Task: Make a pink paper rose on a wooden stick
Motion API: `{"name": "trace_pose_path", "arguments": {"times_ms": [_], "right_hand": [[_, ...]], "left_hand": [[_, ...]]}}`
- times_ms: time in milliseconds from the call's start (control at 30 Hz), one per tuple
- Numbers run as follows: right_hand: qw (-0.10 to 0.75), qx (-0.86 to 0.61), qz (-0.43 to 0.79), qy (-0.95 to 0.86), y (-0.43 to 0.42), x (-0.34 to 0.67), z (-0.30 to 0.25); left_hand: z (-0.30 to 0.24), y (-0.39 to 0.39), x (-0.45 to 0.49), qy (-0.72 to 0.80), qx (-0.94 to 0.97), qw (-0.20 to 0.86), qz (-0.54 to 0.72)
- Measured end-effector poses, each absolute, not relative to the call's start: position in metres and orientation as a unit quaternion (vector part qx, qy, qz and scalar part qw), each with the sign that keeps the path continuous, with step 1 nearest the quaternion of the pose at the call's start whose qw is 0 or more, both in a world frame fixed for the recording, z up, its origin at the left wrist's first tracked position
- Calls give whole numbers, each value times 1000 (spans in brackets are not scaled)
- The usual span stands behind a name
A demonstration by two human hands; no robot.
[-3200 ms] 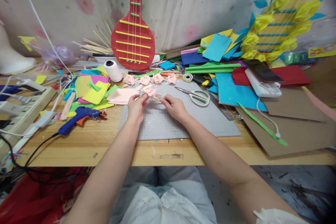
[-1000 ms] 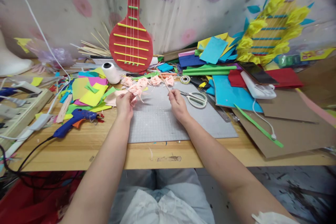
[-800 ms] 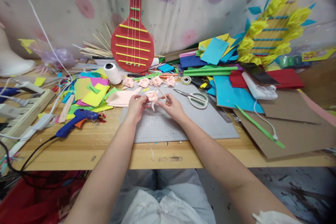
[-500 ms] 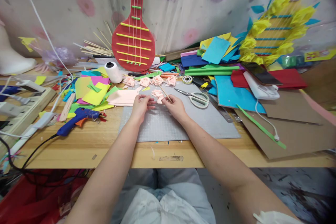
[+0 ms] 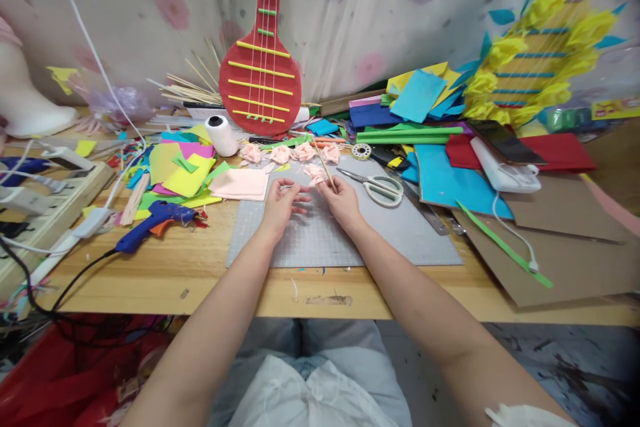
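My right hand (image 5: 343, 202) is closed round a thin wooden stick (image 5: 325, 163) that slants up and away. A pink paper flower (image 5: 314, 175) is at its fingertips, partly hidden by the fingers. Just to the left, my left hand (image 5: 283, 208) holds nothing that I can see, its fingers apart and pointing right. Both hands are over the grey cutting mat (image 5: 310, 247). Several finished-looking pink paper flowers (image 5: 279, 154) lie in a row beyond them. Pink paper sheets (image 5: 239, 184) lie left of the mat's far part, and scissors (image 5: 383, 189) rest right of my right hand.
A blue glue gun (image 5: 159, 221) lies on the left, near a power strip (image 5: 75, 207). White thread (image 5: 221, 136) and a red paper lute (image 5: 261, 83) stand at the back. Coloured paper (image 5: 450, 177), cardboard (image 5: 520, 267) and a power bank (image 5: 505, 163) are on the right.
My left hand has shifted slightly right, its fingers more spread. The right hand still has the stick and flower, the stick tilted a little differently. The whole view has shifted slightly.
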State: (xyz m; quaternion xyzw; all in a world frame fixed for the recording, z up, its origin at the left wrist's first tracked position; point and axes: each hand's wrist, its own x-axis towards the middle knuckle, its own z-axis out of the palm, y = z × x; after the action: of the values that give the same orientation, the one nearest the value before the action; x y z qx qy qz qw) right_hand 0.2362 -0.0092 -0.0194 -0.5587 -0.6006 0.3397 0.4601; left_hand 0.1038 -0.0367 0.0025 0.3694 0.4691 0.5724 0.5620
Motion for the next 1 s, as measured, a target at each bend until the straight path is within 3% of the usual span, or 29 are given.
{"name": "trace_pose_path", "arguments": {"times_ms": [1000], "right_hand": [[441,-557,294,-639,-9,235,-22]], "left_hand": [[-1,-36,104,466,385,542,585]]}}
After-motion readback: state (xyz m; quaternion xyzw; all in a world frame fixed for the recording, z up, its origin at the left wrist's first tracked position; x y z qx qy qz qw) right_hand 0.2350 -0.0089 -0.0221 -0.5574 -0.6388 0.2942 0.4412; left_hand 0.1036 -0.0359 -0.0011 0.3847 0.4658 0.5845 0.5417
